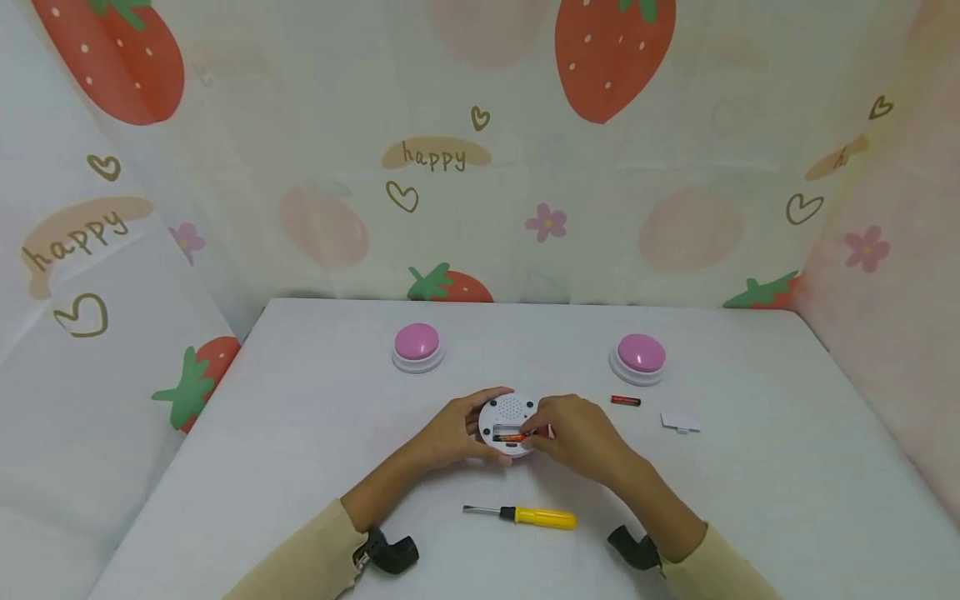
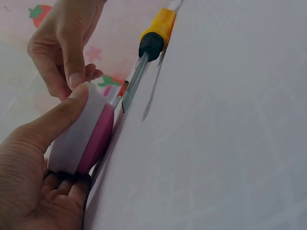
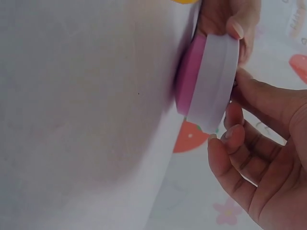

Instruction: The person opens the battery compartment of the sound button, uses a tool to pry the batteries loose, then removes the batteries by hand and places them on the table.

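Observation:
Bottom up, a round push-button (image 1: 508, 407) with a white base and a pink dome shows its battery slot. My left hand (image 1: 455, 429) grips its rim, thumb at the near side and fingers round the far side; the left wrist view shows the pink dome (image 2: 98, 141) facing the table. A red-and-black battery (image 1: 507, 437) lies in the slot. My right hand (image 1: 581, 433) pinches the battery's right end with thumb and forefinger. In the right wrist view the base (image 3: 213, 79) hides the battery and part of those fingertips.
A yellow-handled screwdriver (image 1: 543, 518) lies in front of the hands. To the right are a loose battery (image 1: 626, 401) and a small white cover (image 1: 680, 422). Two more pink push-buttons, one left (image 1: 417, 342) and one right (image 1: 639, 354), stand farther back on the white table (image 1: 315, 350).

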`<state>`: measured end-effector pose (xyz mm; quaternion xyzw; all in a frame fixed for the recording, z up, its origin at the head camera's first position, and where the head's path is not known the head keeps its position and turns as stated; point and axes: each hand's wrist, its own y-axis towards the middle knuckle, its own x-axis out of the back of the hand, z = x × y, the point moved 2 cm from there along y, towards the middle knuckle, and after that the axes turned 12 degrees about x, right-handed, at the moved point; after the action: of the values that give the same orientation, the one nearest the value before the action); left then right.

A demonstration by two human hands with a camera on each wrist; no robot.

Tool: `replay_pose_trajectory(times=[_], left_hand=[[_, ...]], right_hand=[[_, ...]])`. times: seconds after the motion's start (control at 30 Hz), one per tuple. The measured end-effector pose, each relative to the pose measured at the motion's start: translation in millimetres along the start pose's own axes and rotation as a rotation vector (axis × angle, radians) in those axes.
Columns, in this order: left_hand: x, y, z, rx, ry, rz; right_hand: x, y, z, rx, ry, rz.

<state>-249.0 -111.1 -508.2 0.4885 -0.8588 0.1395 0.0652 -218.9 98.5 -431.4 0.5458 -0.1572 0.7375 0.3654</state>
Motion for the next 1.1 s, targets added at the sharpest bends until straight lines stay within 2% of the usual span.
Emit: replay_pose_trajectory(times=[0.37, 0.9, 1.1], left_hand=[[-0.4, -2.2, -2.5, 0.002, 0.001, 0.000], [0.3, 0.8, -1.8, 0.004, 0.001, 0.008], [-0.3, 1.2, -0.6, -0.020, 0.007, 0.009]], right_hand=[[-5.0, 1.6, 0.6, -0.020, 0.021, 0.007], [-2.6, 1.7, 0.4, -0.014, -0.020, -0.016], [-1.0, 0.6, 0.7, 0.001, -0.022, -0.031]])
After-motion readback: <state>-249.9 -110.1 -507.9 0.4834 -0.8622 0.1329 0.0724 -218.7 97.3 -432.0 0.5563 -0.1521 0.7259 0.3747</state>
